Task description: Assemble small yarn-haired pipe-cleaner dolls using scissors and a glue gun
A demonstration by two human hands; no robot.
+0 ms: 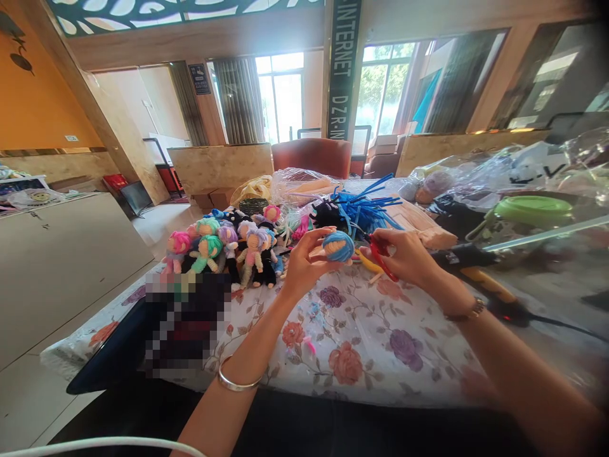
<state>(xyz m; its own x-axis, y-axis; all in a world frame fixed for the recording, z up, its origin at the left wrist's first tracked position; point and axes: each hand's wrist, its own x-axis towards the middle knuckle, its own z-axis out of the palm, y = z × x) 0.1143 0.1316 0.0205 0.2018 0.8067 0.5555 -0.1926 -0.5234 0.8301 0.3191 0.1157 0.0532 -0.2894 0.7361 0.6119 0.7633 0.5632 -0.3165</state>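
Between the fingers of my left hand (307, 263) is a small doll head (338, 245), with blue strands wrapped round a pale face area. The hand is closed on it above the table. To its right, my right hand (406, 254) grips red-handled scissors (380, 254). Their blades point toward the doll head, and I cannot tell whether they touch it. Behind both hands lies a bundle of blue fuzzy stems (364, 209). Several finished-looking dolls (254, 244) with pink, green and purple hair are crowded left of my left hand.
A flowered tablecloth (366, 349) covers the table. Clear plastic bags (523, 165) and a green lid (535, 209) are at the right, near a black and yellow tool (490, 282) with a cord. A dark tray (114, 349) lies at front left. A red chair (311, 157) stands behind.
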